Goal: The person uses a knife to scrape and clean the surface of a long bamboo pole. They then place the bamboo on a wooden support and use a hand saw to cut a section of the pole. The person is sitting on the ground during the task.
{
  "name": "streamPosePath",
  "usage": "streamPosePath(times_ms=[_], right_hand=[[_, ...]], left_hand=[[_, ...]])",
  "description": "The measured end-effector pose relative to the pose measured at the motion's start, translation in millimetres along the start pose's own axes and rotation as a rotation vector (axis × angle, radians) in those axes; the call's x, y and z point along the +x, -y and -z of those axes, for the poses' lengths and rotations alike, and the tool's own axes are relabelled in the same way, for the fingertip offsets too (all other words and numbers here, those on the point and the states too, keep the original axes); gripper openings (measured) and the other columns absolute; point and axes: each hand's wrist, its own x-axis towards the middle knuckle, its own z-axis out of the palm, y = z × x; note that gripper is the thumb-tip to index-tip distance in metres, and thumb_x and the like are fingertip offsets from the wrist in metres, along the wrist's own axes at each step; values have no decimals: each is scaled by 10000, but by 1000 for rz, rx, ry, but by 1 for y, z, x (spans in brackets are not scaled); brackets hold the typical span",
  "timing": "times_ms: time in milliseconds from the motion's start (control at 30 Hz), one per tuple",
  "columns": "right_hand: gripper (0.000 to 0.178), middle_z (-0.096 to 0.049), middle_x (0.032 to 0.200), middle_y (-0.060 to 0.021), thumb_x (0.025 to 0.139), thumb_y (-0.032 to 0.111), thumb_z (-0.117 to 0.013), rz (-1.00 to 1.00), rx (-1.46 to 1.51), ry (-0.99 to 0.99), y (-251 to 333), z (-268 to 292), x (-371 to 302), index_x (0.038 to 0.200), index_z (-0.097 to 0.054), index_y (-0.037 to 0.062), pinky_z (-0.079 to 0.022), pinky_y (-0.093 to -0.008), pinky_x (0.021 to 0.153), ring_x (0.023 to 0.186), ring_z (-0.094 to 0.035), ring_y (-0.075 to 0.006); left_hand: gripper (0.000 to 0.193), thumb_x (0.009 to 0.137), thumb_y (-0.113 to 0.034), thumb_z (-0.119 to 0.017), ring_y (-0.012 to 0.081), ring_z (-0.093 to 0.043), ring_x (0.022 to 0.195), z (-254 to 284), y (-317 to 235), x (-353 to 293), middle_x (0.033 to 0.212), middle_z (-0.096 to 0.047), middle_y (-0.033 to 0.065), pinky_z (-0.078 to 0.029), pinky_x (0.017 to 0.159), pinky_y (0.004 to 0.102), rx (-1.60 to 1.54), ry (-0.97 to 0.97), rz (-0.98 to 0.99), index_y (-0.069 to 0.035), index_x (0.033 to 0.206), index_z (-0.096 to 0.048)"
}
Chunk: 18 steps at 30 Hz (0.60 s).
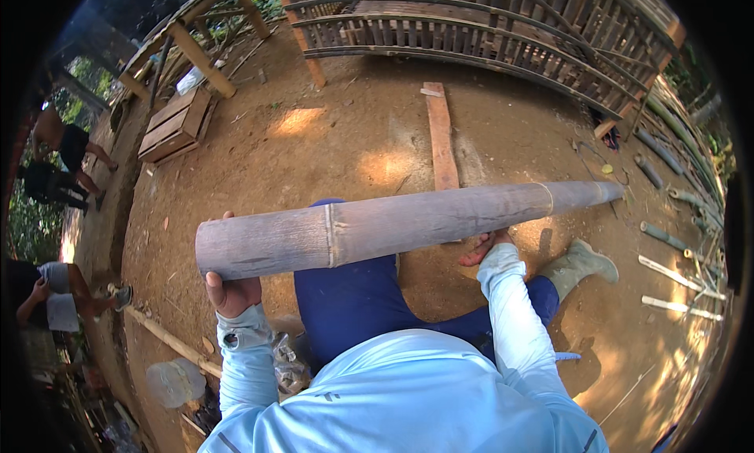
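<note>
A thick grey-brown bamboo pole [436,221] lies crosswise in front of me, above my knees, its wide cut end at the left. My left hand [233,294] grips it near that end, thumb on the near side and fingertips showing over the top edge. Under the pole's right half is my right hand [488,246], turned up and holding it from below; the pole partly hides its fingers. A reddish-brown wooden plank [441,135] lies on the ground beyond the pole, which covers part of it.
A slatted bamboo bench [471,37] stands at the far side. At the left are a wooden crate [177,126], a plastic container [174,383] and a long pole [174,341]. Cut bamboo pieces [667,237] lie at the right. People [71,151] are at the far left.
</note>
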Motion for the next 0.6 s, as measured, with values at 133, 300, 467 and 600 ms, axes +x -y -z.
streamPosePath(times_ms=[133,300,467,600], right_hand=[[303,-409,569,22,865,402,-639,24,-48,-7,-20,41,-27,718,-486,186,-411,-711,631,543,-386,-163],[336,-388,552,19,885,412,-622,-5,-6,-159,-34,69,-19,701,-490,164,-440,-667,555,506,-363,-159],[378,-393,569,12,909,470,-567,-34,14,-32,-28,60,-4,730,-521,140,-442,-701,572,546,-438,-183],[350,-425,614,1,914,456,-563,64,74,71,-17,14,11,771,-530,138,-448,-681,607,581,-460,-193]], left_hand=[[1066,664,-522,-772,375,-385,1331,23,-23,-1,1460,-355,236,-309,1105,483,310,-2,87,-37,1463,-260],[1043,641,-500,-778,396,-347,1353,6,-58,3,1469,-340,240,-276,1109,516,809,9,-87,-53,1454,-300],[703,696,-395,-681,428,-343,1364,-42,-111,34,1366,-481,243,-239,1116,559,1821,677,-370,-34,1286,-555],[730,559,-353,-719,356,-472,1284,-82,-109,46,1197,-606,216,-219,1116,603,2010,992,-124,-5,1187,-583]])
